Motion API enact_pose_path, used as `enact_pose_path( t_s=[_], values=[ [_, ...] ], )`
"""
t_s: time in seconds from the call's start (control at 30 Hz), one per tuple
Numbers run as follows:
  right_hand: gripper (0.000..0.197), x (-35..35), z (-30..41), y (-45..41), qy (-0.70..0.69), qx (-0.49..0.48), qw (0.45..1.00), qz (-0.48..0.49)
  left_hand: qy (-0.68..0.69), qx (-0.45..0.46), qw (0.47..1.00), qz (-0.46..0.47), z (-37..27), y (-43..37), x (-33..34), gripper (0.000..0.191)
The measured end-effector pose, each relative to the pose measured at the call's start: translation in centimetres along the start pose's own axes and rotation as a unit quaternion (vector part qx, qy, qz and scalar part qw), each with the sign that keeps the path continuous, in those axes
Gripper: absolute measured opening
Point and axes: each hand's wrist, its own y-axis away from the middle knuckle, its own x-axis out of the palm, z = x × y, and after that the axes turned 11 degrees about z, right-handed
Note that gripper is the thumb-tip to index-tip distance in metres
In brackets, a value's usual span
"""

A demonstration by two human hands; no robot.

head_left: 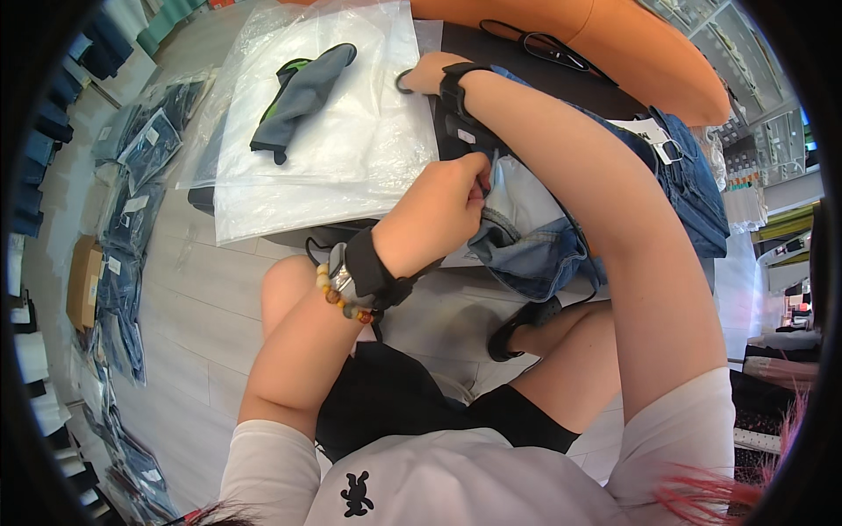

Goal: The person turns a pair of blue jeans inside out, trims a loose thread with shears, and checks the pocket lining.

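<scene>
My left hand point(437, 214) has its thumb and fingers pinched on the edge of a denim garment point(526, 269), whose pale inner side is turned out. The garment hangs over the near edge of the black surface. Farther off, my right hand point(431, 73) is curled beside the clear plastic bags, and a dark loop-shaped item point(402, 81) sticks out from its fingers. The rest of that item is hidden. On the stacked plastic bags point(388, 151) lies a folded grey cloth article point(306, 98) with black edging and a green inside.
Folded blue jeans point(691, 177) with a white tag point(651, 138) lie at the right. A black cable point(552, 49) rests by the orange seat back point(631, 46). Bagged denim point(131, 210) and a cardboard box point(84, 283) line the floor at left.
</scene>
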Motion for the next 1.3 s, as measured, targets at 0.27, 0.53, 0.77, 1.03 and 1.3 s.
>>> enact_pose_path(
  t_s=[0.27, 0.53, 0.77, 1.03, 1.3],
  values=[
    [0.041, -4.8, -3.7, 5.0, -0.007, -0.079, 0.994, -0.08, 0.12, -0.067, 0.99, 0.008, -0.8, -1.5, 0.5, 0.029],
    [0.019, -3.8, -9.4, 28.6, -0.403, -0.171, 0.884, -0.165, 0.247, -0.016, 0.968, -0.029, -2.0, 0.1, 0.3, 0.019],
    [0.023, 3.5, -12.4, 29.6, -0.375, -0.127, 0.902, -0.173, 0.255, -0.056, 0.965, 0.004, -2.3, -1.1, 0.3, 0.024],
    [0.03, 5.0, -13.2, 29.6, -0.391, -0.183, 0.887, -0.165, 0.148, -0.063, 0.986, -0.034, -1.5, -0.7, -0.6, 0.026],
    [0.025, 3.7, -12.6, 31.5, -0.254, -0.116, 0.954, -0.11, 0.072, 0.042, 0.995, -0.057, -2.8, -0.7, 0.0, 0.015]
  ],
)
